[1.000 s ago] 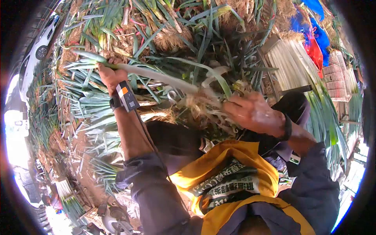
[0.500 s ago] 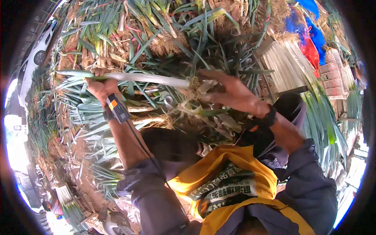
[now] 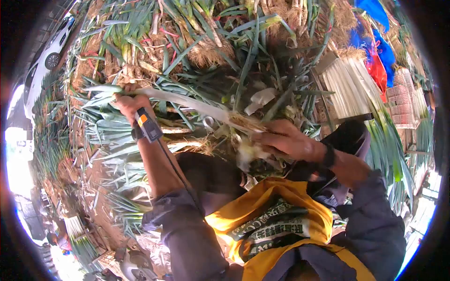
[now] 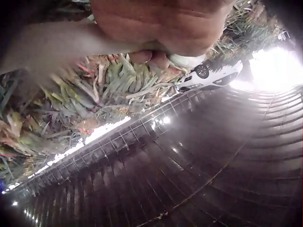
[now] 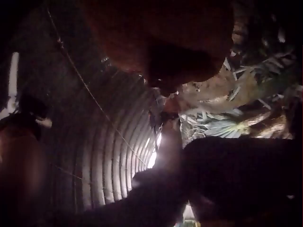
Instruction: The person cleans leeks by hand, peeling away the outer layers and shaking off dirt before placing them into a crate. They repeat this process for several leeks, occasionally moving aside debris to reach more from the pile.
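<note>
The left hand [image 3: 129, 104] is curled round the green, leafy end of a long leek [image 3: 187, 104], fingers wrapped over the stalk where the leaves begin to fan out. In the left wrist view the same hand [image 4: 156, 26] fills the top of the frame, its knuckles bent, with a pale piece of the stalk showing just below them. The right hand [image 3: 286, 139] grips the other end of the leek, at the root tuft, its fingers closed about the straw-coloured roots and the loose pale skins that hang down from them. In the right wrist view that hand [image 5: 161, 42] is a dark mass and its fingers cannot be made out.

The leek runs between the two hands, its white shaft sloping slightly down from the left hand to the right, held above the person's lap. A wrist camera [image 3: 149, 125] with an orange mark sits on the left forearm, its cable trailing down the arm to the dark sleeve. A yellow printed apron [image 3: 276, 220] covers the lap below the hands.

Beyond the hands lies a big heap of untrimmed leeks [image 3: 197, 42], green leaves and brown roots tangled together. To the right stands a stack of trimmed white leeks [image 3: 344, 86], beside a blue sheet [image 3: 382, 42]. A white car [image 3: 51, 47] shows at the far left.
</note>
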`<state>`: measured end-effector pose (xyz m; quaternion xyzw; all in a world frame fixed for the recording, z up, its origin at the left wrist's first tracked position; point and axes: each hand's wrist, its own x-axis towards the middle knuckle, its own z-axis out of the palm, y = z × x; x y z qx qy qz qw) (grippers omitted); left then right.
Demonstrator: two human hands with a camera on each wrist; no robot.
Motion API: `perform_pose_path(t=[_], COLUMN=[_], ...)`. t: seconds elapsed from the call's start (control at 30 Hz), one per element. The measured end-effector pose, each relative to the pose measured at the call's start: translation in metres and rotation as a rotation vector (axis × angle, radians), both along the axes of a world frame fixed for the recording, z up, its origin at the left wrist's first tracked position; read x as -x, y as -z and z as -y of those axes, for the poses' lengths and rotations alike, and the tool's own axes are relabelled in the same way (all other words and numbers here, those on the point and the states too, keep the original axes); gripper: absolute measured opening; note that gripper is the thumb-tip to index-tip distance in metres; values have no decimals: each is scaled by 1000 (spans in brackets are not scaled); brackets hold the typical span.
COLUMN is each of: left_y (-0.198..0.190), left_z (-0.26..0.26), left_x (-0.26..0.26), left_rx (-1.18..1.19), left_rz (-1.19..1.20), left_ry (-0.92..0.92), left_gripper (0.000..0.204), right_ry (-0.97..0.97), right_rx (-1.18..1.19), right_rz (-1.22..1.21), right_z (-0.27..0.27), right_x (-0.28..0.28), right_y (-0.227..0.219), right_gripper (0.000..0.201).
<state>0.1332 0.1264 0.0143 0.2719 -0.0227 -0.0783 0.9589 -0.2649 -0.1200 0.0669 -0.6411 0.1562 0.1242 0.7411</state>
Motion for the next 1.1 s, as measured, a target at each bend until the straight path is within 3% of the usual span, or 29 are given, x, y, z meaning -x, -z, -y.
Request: perform_pose_path(t=[0.03,0.07,0.1,0.17,0.27,0.33,0.4,0.43,0.5,0.6,0.73,0.83,0.87,0.97,1.0,1.1], left_y=[15,18,25,38,-19,37,-11,-38,-49,-60,-63,-76,-81,-67,-64,-55], left_z=[-4,-5,-7,-20,25,11,34,46,49,49,56,59,62,57,54,50], left_x=[-10,-15,-24,-23,35,-47,1,27,36,40,45,47,55,47,43,35], left_rx=[-117,-151,-183,-1796,-1858,-1037,-453,-159,-255,-276,-303,-244,-261,-171,-160,-108], left_rz=[-2,61,123,637,663,526,183,-26,60,115,143,83,28,167,150,57], left_ry=[-83,-125,-169,-858,-946,-750,-408,-326,-352,-306,-298,-205,-180,-204,-200,-155], left_gripper=[11,6,15,26,30,32,24,21,24,24,19,19,19,19,17,14], right_ry=[-51,-134,-91,53,296,206,69,4,15,213,105,132,167,164,194,342], right_rx=[13,419,590,940,1348,1322,1168,1087,1362,1073,1252,1151,1015,-82,-298,-589], right_rz=[-86,238,226,246,393,489,497,492,882,579,627,582,398,155,238,298], right_z=[12,31,41,60,84,97,114,121,95,78,40,24,20,24,16,-10], right_x=[15,33,44,62,54,24,-5,-19,-30,-47,-69,-87,-95,-93,-86,-83], right_y=[-11,-6,-17,-38,-56,-29,36,67,73,33,25,42,46,56,46,22], right_gripper=[28,28,29,37,50,56,36,28,30,42,52,65,65,61,58,41])
